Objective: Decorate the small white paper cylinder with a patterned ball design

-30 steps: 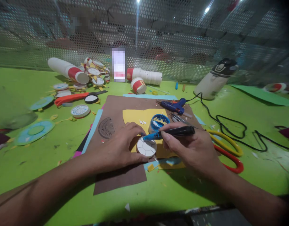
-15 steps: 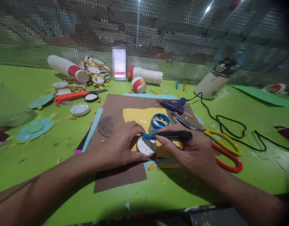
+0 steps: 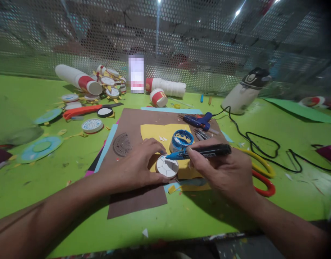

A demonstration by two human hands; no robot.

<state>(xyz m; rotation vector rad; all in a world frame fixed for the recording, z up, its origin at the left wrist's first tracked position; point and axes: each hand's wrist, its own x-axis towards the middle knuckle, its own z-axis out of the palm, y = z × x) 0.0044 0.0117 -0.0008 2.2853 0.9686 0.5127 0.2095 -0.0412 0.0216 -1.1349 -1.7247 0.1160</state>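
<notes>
Between the thumb and fingers of my left hand (image 3: 140, 162) is a small white disc (image 3: 167, 169) with dark lines in a football pattern on its top. My right hand (image 3: 225, 165) grips a blue and black marker pen (image 3: 203, 151), its tip at the upper part of the disc. Whether the tip touches the surface I cannot tell. Just beyond the disc stands an open tub of blue paint (image 3: 181, 141). Yellow paper (image 3: 154, 131) and brown card (image 3: 135, 201) lie beneath. Scissors with yellow and red handles (image 3: 265, 183) are partly hidden behind my right hand.
A blue glue gun (image 3: 198, 120) with a black cord lies behind the tub. A protractor (image 3: 121, 144) rests on the card's left side. Farther left are an orange cutter knife (image 3: 83, 110) and several decorated discs. Stacked paper cups (image 3: 79, 79) and a white bottle (image 3: 241, 95) line the back.
My right hand and the marker have moved a little to the right, and the pen's back end is higher. More of the disc's top shows. My left hand stays put.
</notes>
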